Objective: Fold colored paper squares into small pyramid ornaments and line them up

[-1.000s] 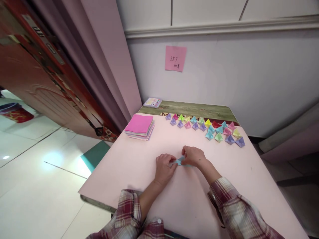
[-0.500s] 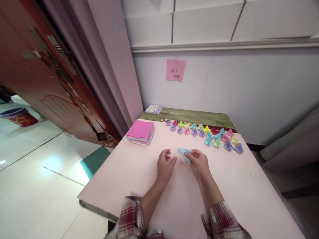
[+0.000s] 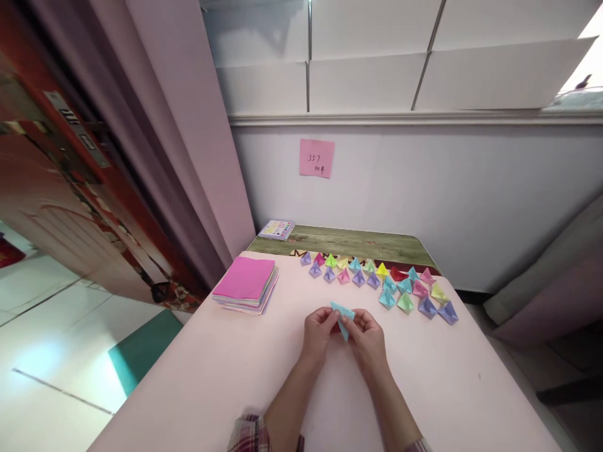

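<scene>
Between table edges [image 3: 497, 364], fingers [image 3: 353, 329] pinch blue paper [image 3: 344, 311], room alongside.

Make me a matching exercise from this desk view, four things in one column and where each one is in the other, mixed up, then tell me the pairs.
1. Light-blue folded paper
2. Paper stack
3. Note marked 357
4. Small folded shapes

A. On the wall
B. Far right part of the table, in many colours
C. Between left hand and right hand
D. Left part of the table, bright pink on top

Pairs: 1-C, 2-D, 3-A, 4-B
</scene>
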